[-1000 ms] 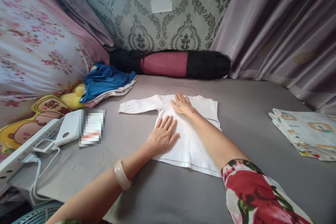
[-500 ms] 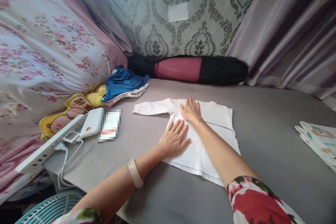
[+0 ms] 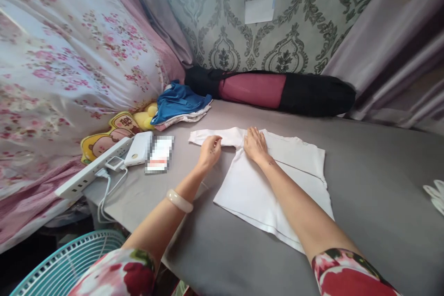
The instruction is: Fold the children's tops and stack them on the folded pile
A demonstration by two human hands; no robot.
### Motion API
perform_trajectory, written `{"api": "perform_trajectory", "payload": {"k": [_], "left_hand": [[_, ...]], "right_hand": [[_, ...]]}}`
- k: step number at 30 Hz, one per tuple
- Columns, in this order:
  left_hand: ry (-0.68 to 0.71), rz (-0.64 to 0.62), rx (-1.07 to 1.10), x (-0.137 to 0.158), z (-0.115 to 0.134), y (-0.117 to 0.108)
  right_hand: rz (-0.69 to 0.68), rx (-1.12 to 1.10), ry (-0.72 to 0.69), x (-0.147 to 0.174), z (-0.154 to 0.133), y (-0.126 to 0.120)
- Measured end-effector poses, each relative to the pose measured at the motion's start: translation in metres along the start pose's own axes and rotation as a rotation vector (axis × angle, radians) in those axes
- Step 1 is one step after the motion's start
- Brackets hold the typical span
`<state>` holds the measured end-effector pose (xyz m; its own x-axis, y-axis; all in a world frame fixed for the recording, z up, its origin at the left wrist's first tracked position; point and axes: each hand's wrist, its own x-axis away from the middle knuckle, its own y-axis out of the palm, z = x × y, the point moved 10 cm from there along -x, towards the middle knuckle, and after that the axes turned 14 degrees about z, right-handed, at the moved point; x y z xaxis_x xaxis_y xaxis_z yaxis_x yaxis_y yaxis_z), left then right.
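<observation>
A small white long-sleeved shirt (image 3: pixel 270 199) lies spread on the grey surface. Its one visible sleeve (image 3: pixel 229 136) stretches out to the left, while the other looks folded across the chest. My left hand (image 3: pixel 210 151) is at the lower edge of the stretched sleeve, with thumb and fingers pinched together on its cloth. Flat on the shirt near the shoulder rests my right hand (image 3: pixel 255 146), fingers extended and pressing down.
Left of the shirt are a blurred-out flat object (image 3: pixel 160 155), a white power bank (image 3: pixel 138 148) and a power strip (image 3: pixel 93 169) with cables. Behind them lie folded clothes (image 3: pixel 182 101). A long black-and-red bag (image 3: pixel 253 90) lies along the wall. A teal fan (image 3: pixel 69 263) stands lower left.
My left hand has moved from lying flat on the shirt body up and left to the sleeve, its fingers closing. My right hand stays on the shirt. The view has turned left.
</observation>
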<state>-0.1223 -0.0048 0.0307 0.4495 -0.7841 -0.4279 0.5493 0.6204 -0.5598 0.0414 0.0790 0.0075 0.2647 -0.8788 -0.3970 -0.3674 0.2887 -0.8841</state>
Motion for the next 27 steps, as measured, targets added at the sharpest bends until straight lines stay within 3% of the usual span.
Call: {"api": "perform_trajectory", "payload": {"k": [6, 13, 19, 27], "left_hand": [[-0.17, 0.198, -0.308, -0.03, -0.047, -0.034], [-0.424, 0.22, -0.382, -0.032, -0.074, -0.047], [-0.502, 0.275, -0.431, -0.035, -0.085, -0.058], [-0.474, 0.151, -0.388, -0.047, -0.095, -0.043]], "right_hand": [[-0.072, -0.054, 0.043, 0.006, -0.014, 0.017], [-0.048, -0.035, 0.062, 0.009, -0.013, 0.017], [-0.046, -0.05, 0.064, 0.01, -0.014, 0.013], [0.039, -0.083, 0.065, 0.008, -0.011, 0.003]]}}
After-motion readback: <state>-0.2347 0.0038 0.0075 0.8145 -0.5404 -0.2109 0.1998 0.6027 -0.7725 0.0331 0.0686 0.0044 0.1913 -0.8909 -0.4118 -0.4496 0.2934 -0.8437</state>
